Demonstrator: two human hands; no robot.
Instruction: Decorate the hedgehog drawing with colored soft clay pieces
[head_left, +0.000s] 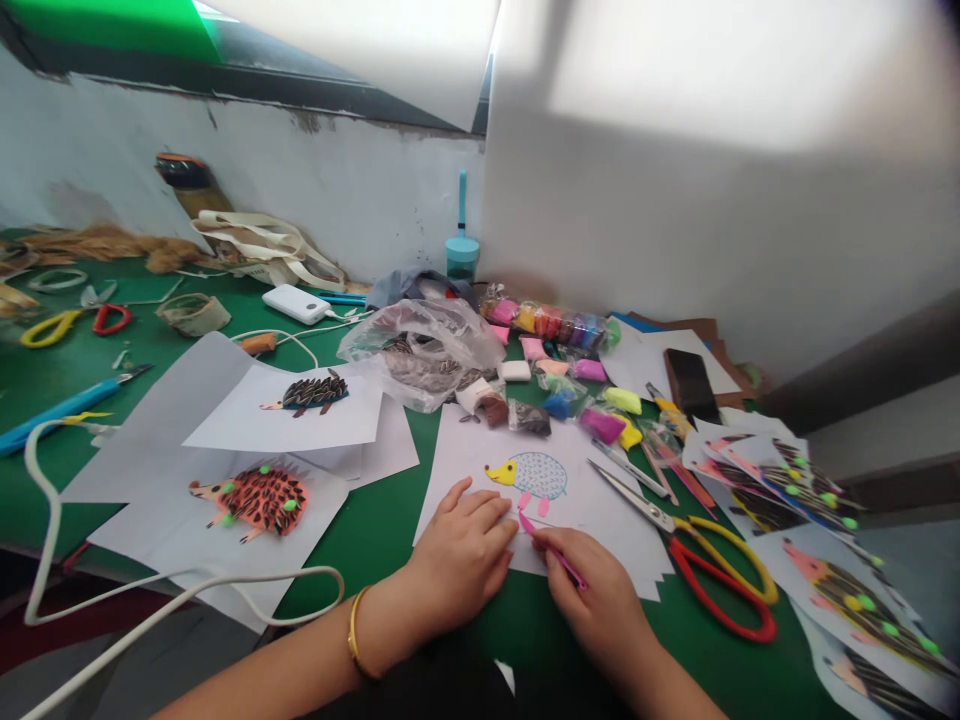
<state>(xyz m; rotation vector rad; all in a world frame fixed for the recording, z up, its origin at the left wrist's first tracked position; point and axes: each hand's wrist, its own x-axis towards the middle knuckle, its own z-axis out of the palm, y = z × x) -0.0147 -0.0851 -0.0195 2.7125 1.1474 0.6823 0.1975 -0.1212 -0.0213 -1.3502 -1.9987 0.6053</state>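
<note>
In front of me lies a white sheet of paper (442, 465) with a hedgehog picture (536, 474): yellow clay head, blue-outlined body with small marks, pink clay feet (543, 507) below. My left hand (463, 540) rests on the sheet's lower left, fingers stretched out toward the feet. A thin pink modelling tool (564, 566) is held in my right hand (596, 590), its tip touching or just beside the left pink foot. Packets of coloured clay (589, 370) lie behind the sheet.
Scissors (705, 560) with red and yellow handles lie right, beside a utility knife (634, 470). Finished hedgehog pictures (259, 500) lie left, others (847, 590) far right. A plastic bag (427, 345), a phone (691, 384), a power bank (295, 303) and a white cable (187, 590) are around.
</note>
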